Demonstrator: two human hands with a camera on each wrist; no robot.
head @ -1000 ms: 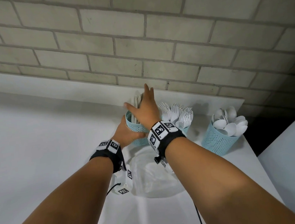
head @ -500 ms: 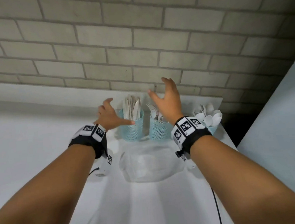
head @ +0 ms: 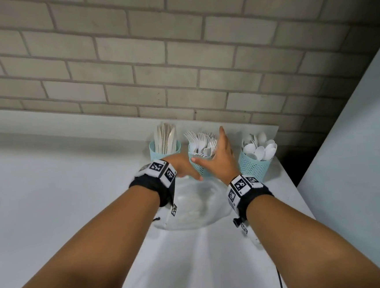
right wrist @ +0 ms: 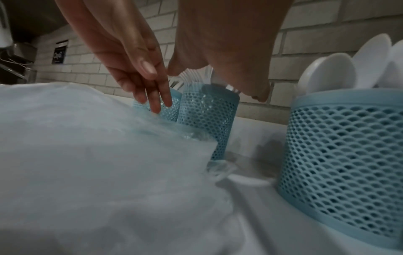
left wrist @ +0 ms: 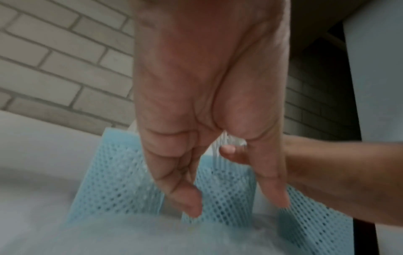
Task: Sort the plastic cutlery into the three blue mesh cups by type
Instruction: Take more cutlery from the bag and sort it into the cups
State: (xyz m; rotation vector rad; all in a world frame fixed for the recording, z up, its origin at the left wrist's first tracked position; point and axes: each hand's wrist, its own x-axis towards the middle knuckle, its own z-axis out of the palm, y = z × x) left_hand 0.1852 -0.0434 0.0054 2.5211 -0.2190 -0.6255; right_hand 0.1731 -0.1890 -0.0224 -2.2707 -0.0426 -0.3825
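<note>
Three blue mesh cups stand in a row at the back of the white table (head: 218,267). The left cup (head: 165,148) holds knives, the middle cup (head: 201,169) forks, the right cup (head: 254,168) spoons. My left hand (head: 185,168) hangs in front of the fork cup (left wrist: 224,189), fingers straight and pointing down, holding nothing. My right hand (head: 222,158) is spread open against the right side of the fork cup (right wrist: 209,113), thumb reaching across its front. The right wrist view also shows the spoon cup (right wrist: 340,155).
A crumpled clear plastic bag (head: 197,207) lies on the table just in front of the cups, under both wrists. A brick wall (head: 176,53) rises right behind the cups. The table's right edge falls off just past the spoon cup.
Both hands were around the knife cup a second ago. They let go, lifted apart with open fingers, and have now come down together at the fork cup.
</note>
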